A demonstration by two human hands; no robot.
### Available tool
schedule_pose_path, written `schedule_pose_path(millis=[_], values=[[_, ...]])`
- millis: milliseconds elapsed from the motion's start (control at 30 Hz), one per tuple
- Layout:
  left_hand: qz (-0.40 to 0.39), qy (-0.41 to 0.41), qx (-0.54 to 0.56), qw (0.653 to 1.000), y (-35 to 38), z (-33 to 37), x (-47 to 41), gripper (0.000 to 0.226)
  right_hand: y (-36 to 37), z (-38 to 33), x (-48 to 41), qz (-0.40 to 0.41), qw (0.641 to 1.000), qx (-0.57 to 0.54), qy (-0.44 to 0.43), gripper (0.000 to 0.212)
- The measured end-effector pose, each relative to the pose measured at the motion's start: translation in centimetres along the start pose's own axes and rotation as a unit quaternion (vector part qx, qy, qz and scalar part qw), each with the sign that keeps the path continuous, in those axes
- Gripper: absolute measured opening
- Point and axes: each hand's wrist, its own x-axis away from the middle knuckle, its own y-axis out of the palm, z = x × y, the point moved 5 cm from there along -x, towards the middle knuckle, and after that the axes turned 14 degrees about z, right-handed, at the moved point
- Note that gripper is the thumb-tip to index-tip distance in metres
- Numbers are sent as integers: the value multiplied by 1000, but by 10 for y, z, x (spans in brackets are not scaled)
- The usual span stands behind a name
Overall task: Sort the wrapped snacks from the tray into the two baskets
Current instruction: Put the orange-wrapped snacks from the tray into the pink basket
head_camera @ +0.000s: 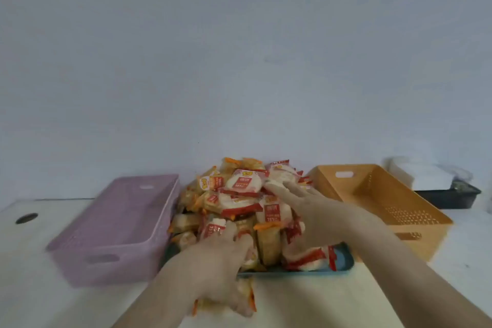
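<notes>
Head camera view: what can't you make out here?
Head view:
- Tray: mostly buried under the snack pile; only its blue near rim shows.
- Left hand: blur hides whether it grips a packet.
- Wrapper print: too small and blurred to read.
- Black bin, far right: contents under white material.

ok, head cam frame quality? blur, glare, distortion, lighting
Head view: soft throughout; left hand and right hand motion-smeared, left worse; print on the snack pile barely legible; wide-angle warps the purple basket and orange basket; lighting flat, no glare, weak shadows.
</notes>
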Motion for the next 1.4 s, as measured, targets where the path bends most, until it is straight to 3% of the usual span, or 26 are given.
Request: schedule_pose_path(millis=[67,167,233,333,467,600,767,900,1133,1267,1400], values=[[5,-19,-37,999,11,3,-2,86,11,3,11,1,1000,-1,7,118],[2,-32,-34,999,25,6,-3,62,25,6,11,43,999,-25,-13,114],[24,-21,-9,999,30,9,-6,37,29,2,6,101,994,-12,-39,98],[95,-32,38,994,25,0,-8,26,39,-4,-1,189,980,18,-66,71],[207,-107,184,955,3,-19,-6,50,47,-3,-9,229,970,3,-84,46],[310,-197,294,882,0,-27,-20,33,50,-8,-13,205,971,-93,-79,29],[331,-190,157,911,-2,-15,-40,32,58,-8,-20,234,963,-123,-52,34],[298,-175,201,917,6,-16,-46,40,60,-6,-23,226,964,-135,-44,28],[337,-164,321,870,-3,-40,-41,45,43,1,-22,251,952,-175,-24,39],[399,-200,262,856,-21,-51,-26,46,42,-2,-17,268,962,-52,-24,34],[345,-222,212,887,-22,-55,-19,59,47,-13,-14,224,972,-60,-46,23]])
